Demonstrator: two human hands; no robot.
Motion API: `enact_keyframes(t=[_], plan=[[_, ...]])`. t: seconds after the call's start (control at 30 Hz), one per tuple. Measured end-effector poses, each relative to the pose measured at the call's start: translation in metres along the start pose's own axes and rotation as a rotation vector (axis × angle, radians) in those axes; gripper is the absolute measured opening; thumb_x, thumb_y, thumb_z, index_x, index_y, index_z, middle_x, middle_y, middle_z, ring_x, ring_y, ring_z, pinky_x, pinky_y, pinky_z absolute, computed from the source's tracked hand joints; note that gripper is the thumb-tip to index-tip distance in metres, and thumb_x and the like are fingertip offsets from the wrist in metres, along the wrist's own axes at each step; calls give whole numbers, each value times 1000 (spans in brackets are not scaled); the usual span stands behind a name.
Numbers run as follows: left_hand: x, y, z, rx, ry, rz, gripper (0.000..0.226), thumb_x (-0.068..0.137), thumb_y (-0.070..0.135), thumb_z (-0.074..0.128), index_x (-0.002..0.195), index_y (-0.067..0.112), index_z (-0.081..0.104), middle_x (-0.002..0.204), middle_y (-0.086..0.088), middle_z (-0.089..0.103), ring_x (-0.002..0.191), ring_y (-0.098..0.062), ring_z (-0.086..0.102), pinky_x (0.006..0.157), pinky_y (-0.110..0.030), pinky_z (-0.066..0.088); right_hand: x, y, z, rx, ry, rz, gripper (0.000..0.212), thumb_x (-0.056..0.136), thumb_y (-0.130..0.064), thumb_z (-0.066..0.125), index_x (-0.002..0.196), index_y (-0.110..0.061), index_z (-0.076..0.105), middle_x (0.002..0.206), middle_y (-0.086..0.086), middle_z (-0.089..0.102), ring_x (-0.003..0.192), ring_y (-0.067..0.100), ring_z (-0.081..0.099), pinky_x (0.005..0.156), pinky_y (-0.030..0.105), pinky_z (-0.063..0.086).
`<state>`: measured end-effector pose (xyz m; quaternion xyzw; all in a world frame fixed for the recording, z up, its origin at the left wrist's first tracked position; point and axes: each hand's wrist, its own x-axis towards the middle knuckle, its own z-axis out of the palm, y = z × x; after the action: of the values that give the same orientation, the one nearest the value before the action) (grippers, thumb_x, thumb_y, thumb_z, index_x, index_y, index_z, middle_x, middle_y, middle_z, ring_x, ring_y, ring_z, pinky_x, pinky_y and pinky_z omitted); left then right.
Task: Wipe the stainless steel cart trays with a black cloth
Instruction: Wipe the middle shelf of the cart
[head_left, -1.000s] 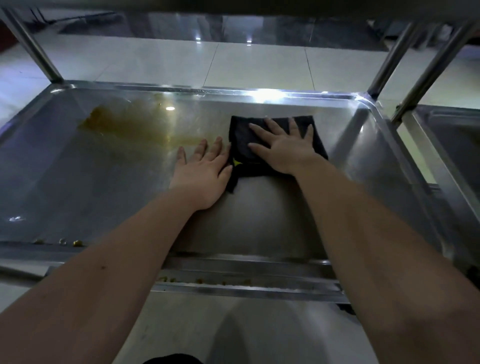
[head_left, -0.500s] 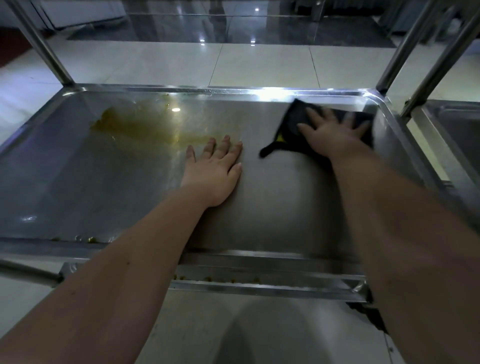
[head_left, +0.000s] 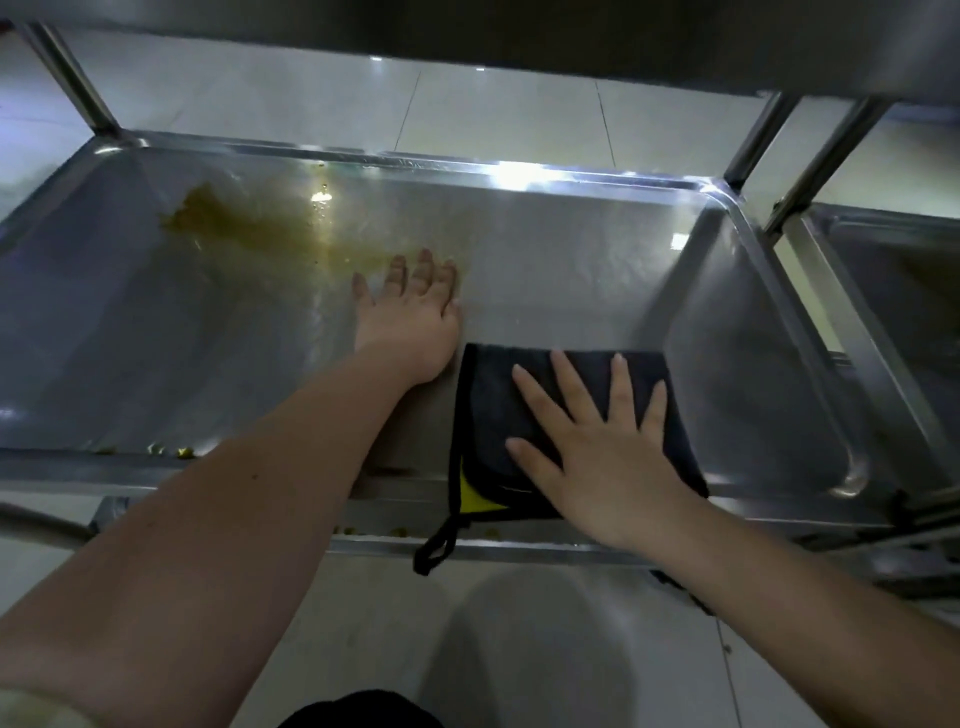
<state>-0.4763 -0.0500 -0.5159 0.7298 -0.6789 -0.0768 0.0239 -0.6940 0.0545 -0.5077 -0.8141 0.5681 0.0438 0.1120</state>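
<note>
R hand (head_left: 602, 457) flat, fingers spread, pressing cloth (head_left: 493, 415) at tray (head_left: 753, 364) near edge; L hand (head_left: 410, 317) flat on tray by stain (head_left: 249, 228).

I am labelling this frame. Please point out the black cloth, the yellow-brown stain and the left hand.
black cloth (head_left: 485, 408): head view, bare fabric near its left edge.
yellow-brown stain (head_left: 223, 221): head view, its densest patch.
left hand (head_left: 410, 322): head view, back of the hand.

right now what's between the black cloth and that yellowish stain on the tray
The left hand, flat on the tray, its fingertips near the faint right end of the stain; the rest is bare steel. The head view shows it.
</note>
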Motion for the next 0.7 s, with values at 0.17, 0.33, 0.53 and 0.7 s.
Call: enact_keyframes(t=[0.17,0.33,0.53,0.7], plan=[[-1,0,3,4,46,4,54,104,40,15,157,31,5,165,4,-3,151,-25,-4,116,-61,-5,104,17,-28,-13,70,85,61,87,-75,10,143,-62,-9,162,-18,-11,145,42,-17,107,68,-17],[0,-4,5,12,44,16,56,104,42,14,157,30,1,165,6,-5,151,-22,-5,117,-60,-5,213,10,-52,48,53,209,63,92,-72,18,150,-53,0,164,-10,-6,144,46,-17,106,72,-16],[-1,-5,4,5,52,18,56,104,43,14,157,29,2,165,5,-5,151,-22,-6,117,-59,-5,215,11,-53,43,92,191,64,92,-73,20,150,-54,5,164,-12,-3,147,42,-13,107,70,-14],[-2,-2,4,16,51,17,56,103,43,12,157,30,1,165,4,-4,151,-24,-5,117,-60,-5,187,103,-62,33,125,337,61,91,-73,19,148,-57,5,163,-17,2,148,39,-7,112,67,-7]])
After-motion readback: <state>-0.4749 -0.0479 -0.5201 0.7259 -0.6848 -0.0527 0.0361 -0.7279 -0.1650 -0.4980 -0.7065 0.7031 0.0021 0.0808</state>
